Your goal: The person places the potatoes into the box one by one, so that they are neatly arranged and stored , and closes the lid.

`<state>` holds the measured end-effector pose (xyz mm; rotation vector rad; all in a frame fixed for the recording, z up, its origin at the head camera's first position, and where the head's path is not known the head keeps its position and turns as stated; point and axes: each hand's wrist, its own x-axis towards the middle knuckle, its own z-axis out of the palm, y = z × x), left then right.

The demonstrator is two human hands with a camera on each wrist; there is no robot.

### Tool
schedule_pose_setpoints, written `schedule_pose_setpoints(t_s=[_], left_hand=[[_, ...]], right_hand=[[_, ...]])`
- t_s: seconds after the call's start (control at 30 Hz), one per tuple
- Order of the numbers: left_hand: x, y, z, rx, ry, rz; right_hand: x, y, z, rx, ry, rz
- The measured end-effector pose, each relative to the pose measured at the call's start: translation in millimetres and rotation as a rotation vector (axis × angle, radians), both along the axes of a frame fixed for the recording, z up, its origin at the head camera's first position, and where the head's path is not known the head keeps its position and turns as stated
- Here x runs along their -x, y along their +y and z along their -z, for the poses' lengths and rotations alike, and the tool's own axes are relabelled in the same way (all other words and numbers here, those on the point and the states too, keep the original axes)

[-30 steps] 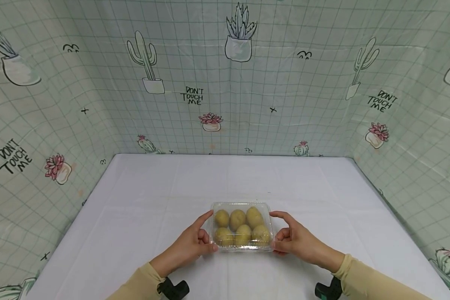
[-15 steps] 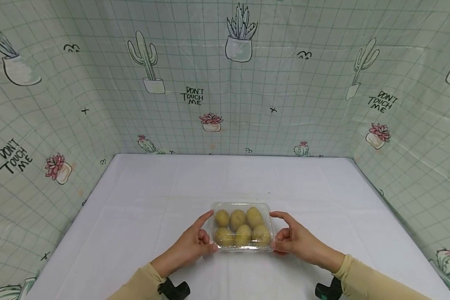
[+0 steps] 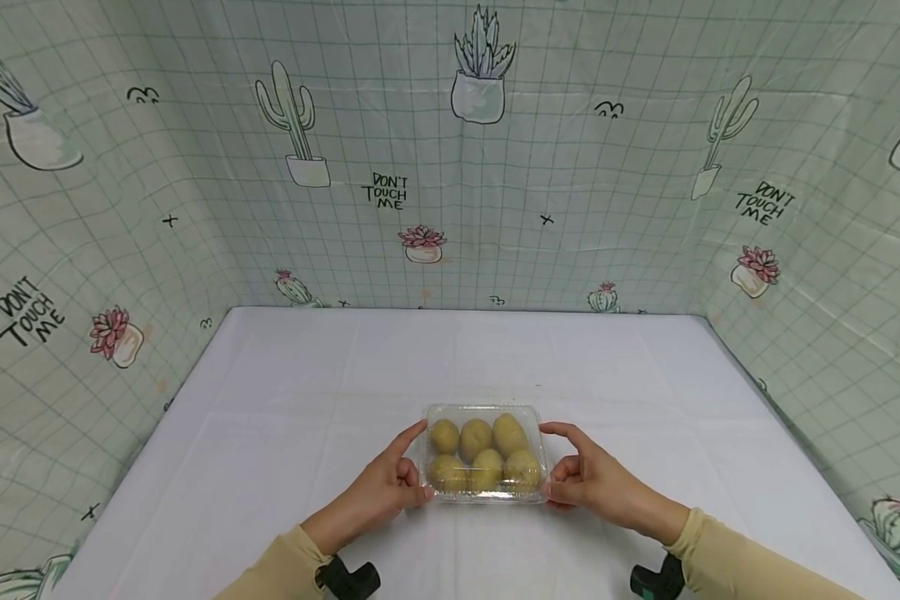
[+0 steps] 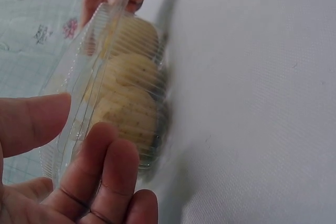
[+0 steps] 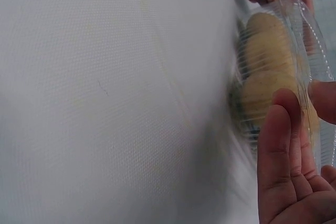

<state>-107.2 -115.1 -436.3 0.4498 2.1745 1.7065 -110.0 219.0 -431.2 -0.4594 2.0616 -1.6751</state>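
Note:
A clear plastic clamshell container (image 3: pixel 484 411) sits on the white cloth, its lid down over several yellowish potatoes (image 3: pixel 476 440) in two rows. My left hand (image 3: pixel 378 487) holds its left side, thumb at the near corner and forefinger stretched along the edge. At the opposite side, my right hand (image 3: pixel 603 483) holds the container in the same way. In the left wrist view, thumb and curled fingers of the left hand (image 4: pixel 100 179) pinch the container's rim (image 4: pixel 79 106). The right wrist view has the right hand (image 5: pixel 291 166) pinching the other end, potatoes (image 5: pixel 265 95) showing through the ribbed wall.
White cloth (image 3: pixel 270 433) covers the table. Behind it and at both sides hangs a green checked curtain (image 3: pixel 495 192) printed with cacti and lettering. Black devices (image 3: pixel 348 578) are strapped under both wrists.

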Motion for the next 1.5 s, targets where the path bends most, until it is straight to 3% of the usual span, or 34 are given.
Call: schedule_pose_setpoints(t_s=[0.43, 0.7, 1.27, 1.5], left_hand=[[-2.4, 0.0, 2.3, -0.107, -0.025, -0.001], [-1.7, -0.4, 4.8, -0.111, -0.026, -0.001], [1.8, -5.8, 0.6, 0.047, 0.028, 0.054], [1.4, -11.9, -3.2, 0.169, 0.089, 0.060]], right_hand=[[1.3, 1.5, 1.8, -0.025, -0.012, 0.003], [0.4, 1.6, 4.6, -0.017, -0.015, 0.007], [0.3, 1.2, 3.5, -0.019, -0.002, -0.004], [-1.3, 2.7, -1.0, -0.126, 0.066, -0.019]])
